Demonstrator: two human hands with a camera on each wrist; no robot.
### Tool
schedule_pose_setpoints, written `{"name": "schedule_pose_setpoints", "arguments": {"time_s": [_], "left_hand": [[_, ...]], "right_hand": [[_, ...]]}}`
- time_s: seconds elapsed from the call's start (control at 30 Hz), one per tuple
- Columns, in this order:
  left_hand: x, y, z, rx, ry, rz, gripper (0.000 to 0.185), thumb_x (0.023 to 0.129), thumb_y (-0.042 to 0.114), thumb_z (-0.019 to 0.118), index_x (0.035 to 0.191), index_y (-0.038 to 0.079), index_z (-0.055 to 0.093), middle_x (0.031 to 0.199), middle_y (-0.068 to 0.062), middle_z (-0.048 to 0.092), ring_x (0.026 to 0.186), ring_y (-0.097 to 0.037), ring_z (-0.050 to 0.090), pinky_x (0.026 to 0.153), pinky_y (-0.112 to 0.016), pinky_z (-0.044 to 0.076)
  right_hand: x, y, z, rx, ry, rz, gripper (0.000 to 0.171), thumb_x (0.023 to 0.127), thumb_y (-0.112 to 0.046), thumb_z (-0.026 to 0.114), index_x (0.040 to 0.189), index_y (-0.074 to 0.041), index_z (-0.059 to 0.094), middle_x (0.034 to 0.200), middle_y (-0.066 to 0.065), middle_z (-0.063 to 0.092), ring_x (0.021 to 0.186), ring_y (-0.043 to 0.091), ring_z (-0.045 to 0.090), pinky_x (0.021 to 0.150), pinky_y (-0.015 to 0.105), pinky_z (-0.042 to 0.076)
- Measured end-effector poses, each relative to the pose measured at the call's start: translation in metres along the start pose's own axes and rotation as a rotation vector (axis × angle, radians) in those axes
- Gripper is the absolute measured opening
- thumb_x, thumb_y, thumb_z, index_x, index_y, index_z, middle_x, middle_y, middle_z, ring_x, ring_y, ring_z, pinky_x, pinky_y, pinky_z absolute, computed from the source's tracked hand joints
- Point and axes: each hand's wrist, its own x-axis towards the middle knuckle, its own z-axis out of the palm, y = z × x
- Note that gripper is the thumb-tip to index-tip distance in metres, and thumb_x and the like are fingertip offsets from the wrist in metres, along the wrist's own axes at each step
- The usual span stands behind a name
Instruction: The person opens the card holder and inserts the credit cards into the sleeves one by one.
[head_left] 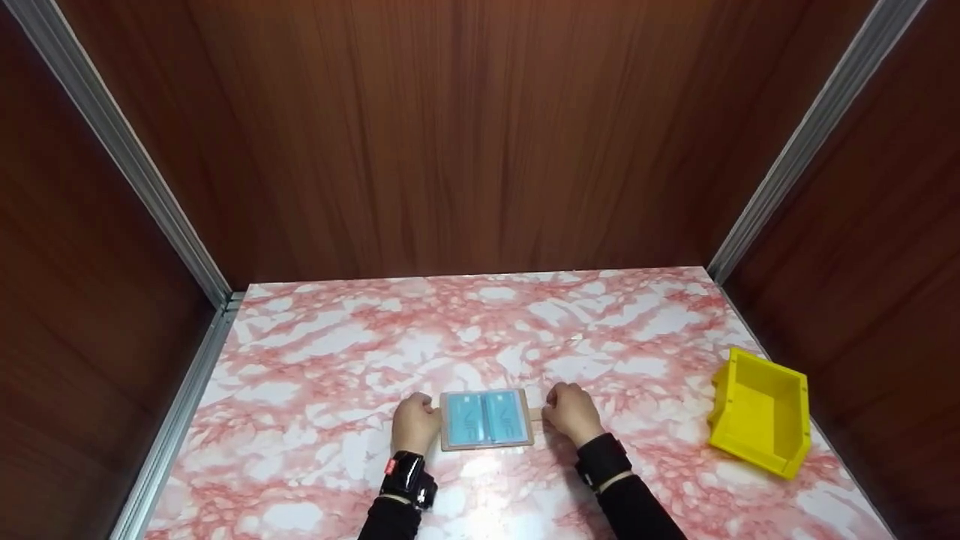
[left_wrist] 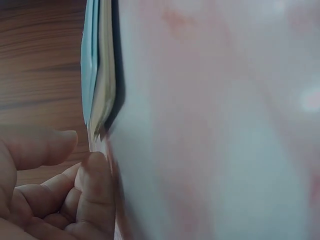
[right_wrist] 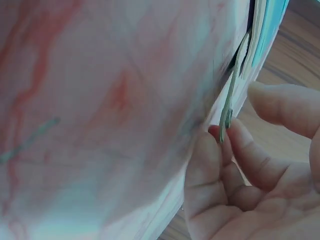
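Dark wood walls (head_left: 465,135) close in a pink-and-white marble table (head_left: 360,337). A yellow bin (head_left: 761,411) sits tilted near the table's right edge, seen only from the head camera. Near the front edge lies an open card holder (head_left: 486,418) with blue pockets, flat between both hands. The left hand (head_left: 415,424) touches its left edge; the wrist view shows curled fingers (left_wrist: 95,190) at the corner. The right hand (head_left: 572,411) pinches the holder's thin strap (right_wrist: 227,107) between curled fingertips, visible only up close.
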Motion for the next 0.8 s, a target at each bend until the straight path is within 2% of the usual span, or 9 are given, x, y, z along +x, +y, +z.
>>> {"name": "schedule_pose_setpoints", "arguments": {"time_s": [0.13, 0.33, 0.5, 0.8], "left_hand": [[-0.0003, -0.0011, -0.0021, 0.013, -0.019, -0.007, 0.017, 0.079, 0.004, 0.071, 0.094, -0.005, 0.069, 0.082, -0.014, 0.07, 0.081, -0.032, 0.067, 0.075, -0.046, 0.052], [-0.0012, -0.0006, -0.0036, 0.015, -0.046, -0.02, 0.014, 0.08, 0.006, 0.069, 0.091, -0.003, 0.071, 0.084, -0.013, 0.071, 0.083, -0.033, 0.067, 0.075, -0.046, 0.052], [-0.0023, -0.0003, -0.0028, 0.033, -0.068, -0.015, 0.011, 0.079, 0.006, 0.068, 0.087, -0.001, 0.071, 0.082, -0.01, 0.069, 0.079, -0.03, 0.065, 0.074, -0.045, 0.052], [-0.0019, 0.0005, -0.0008, 0.035, -0.059, 0.018, 0.006, 0.079, 0.005, 0.067, 0.082, 0.001, 0.07, 0.079, -0.009, 0.068, 0.076, -0.03, 0.064, 0.071, -0.044, 0.051]], "right_hand": [[0.0, 0.0008, -0.0011, 0.013, -0.042, 0.033, 0.012, 0.074, -0.006, 0.07, 0.083, -0.003, 0.063, 0.079, 0.008, 0.058, 0.073, 0.027, 0.057, 0.071, 0.044, 0.048], [0.0009, 0.0026, -0.001, 0.041, -0.06, 0.033, 0.007, 0.075, -0.003, 0.068, 0.081, -0.003, 0.064, 0.077, 0.006, 0.062, 0.072, 0.025, 0.059, 0.071, 0.042, 0.05], [0.0011, 0.003, 0.0006, 0.074, -0.058, 0.031, 0.007, 0.075, -0.001, 0.067, 0.08, -0.004, 0.063, 0.075, 0.005, 0.062, 0.072, 0.024, 0.057, 0.072, 0.04, 0.049], [0.0015, 0.0051, 0.0028, 0.087, -0.036, 0.015, 0.005, 0.075, 0.0, 0.066, 0.08, -0.002, 0.065, 0.075, 0.006, 0.064, 0.073, 0.026, 0.059, 0.073, 0.041, 0.05]]}}
